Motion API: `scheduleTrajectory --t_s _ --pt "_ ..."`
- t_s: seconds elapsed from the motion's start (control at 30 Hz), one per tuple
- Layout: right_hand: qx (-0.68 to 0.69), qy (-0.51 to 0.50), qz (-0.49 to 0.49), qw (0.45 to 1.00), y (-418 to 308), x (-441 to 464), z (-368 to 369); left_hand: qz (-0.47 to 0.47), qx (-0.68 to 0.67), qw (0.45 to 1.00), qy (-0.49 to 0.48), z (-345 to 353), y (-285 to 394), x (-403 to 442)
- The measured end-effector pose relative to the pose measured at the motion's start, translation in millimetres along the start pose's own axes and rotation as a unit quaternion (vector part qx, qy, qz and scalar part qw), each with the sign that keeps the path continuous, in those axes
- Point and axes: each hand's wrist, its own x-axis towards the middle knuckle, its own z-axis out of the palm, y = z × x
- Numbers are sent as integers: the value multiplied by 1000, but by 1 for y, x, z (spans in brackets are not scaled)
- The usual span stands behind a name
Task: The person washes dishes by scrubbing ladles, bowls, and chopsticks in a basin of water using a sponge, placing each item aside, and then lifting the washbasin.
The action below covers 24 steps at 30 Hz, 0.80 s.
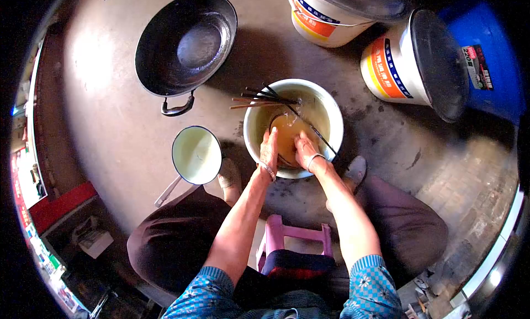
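A white enamel basin of cloudy water stands on the floor between my feet. In it sits a round bowl with a dark rim, its inside brownish orange under the water. My left hand holds the bowl's left side, fingers pointing away from me. At the bowl's right side my right hand is bent inward, its fingertips partly hidden in the water. Several chopsticks lean over the basin's far left rim, and one long dark stick crosses to the right rim.
A large black wok lies at the upper left. Nearer me is a white saucepan with pale liquid. Two lidded white buckets and a blue barrel stand at the upper right. A pink stool is below me.
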Motion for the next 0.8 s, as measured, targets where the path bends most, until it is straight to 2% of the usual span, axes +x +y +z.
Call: scheduleTrajectory --t_s 0.03,0.1,0.17,0.23,0.27,0.33,0.4,0.43,0.5,0.53,0.57,0.63,0.7,0.77,0.8 --pt "1 0 0 1000 -4 9 6 -15 16 1000 -2 -2 1 2" --pt "130 153 -78 976 -12 19 10 -33 -19 999 -20 -1 2 1" --pt "170 148 -79 971 -18 17 0 -51 -56 996 -36 -2 1 2" --pt "259 -74 -145 952 -20 21 -14 -42 -80 995 -49 -8 -10 14" --pt "236 -107 -169 951 -18 9 -23 -47 -124 989 -60 -13 -20 24" --pt "126 -147 -227 954 10 5 -7 -28 -96 994 -37 -7 -8 12" --pt "125 -166 -98 973 23 -5 -9 8 -39 999 0 -1 -4 5" --pt "125 -166 -98 973 21 -7 -5 9 -39 999 0 1 -6 3" --pt "46 27 -1 999 13 -4 4 15 -34 999 -1 1 -7 1" --pt "-14 -41 11 999 -9 2 -20 18 -32 999 0 -1 -7 3" --pt "61 98 -21 993 4 12 13 40 -12 999 -4 -3 -9 6" --pt "170 157 -81 969 0 25 33 83 25 996 -11 -7 -20 16" --pt "330 134 -116 927 2 31 61 121 60 991 -11 -11 -26 22" --pt "262 104 -121 952 7 16 61 146 96 984 -22 -11 -20 14" --pt "240 79 -118 960 2 4 44 130 108 986 -10 -10 -12 2"
